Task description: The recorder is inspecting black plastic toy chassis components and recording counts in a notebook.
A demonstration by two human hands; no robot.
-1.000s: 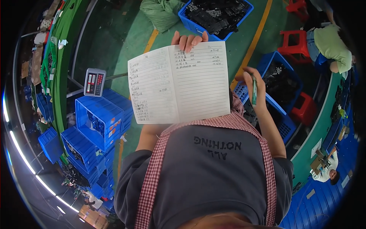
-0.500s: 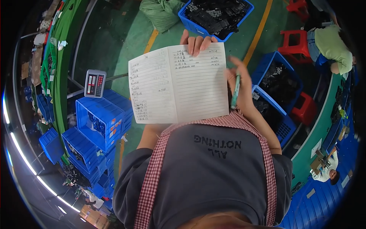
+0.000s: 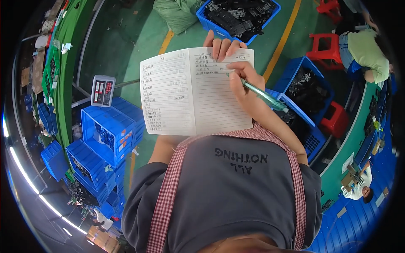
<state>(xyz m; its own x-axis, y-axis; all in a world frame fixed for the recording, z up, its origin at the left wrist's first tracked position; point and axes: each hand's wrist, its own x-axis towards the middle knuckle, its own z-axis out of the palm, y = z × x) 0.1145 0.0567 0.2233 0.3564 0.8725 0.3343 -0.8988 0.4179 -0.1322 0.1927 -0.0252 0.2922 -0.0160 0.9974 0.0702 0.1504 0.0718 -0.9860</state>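
Note:
An open notebook (image 3: 223, 101) with lined pages lies spread in front of my chest, with handwriting down the left page and a few lines at the top of the right. My left hand (image 3: 225, 48) holds it from beneath, its fingers curled over the far edge; the rest of that hand is hidden behind the pages. Over the right page, my right hand (image 3: 246, 84) is closed round a translucent green pen (image 3: 268, 98). The pen's tip end is near the written lines; whether it touches paper I cannot tell.
Beyond the notebook stand a blue crate (image 3: 215, 28) of black parts and a green sack (image 3: 177, 14). Stacked blue crates (image 3: 126, 145) and a scale (image 3: 103, 91) are at left. Crates (image 3: 301, 63), red stools (image 3: 325, 47) and a person in light green (image 3: 365, 48) are at right.
My right hand has moved left from beside the notebook to over its right page, and the pen has swung from upright to slanting. The left hand still grips the notebook.

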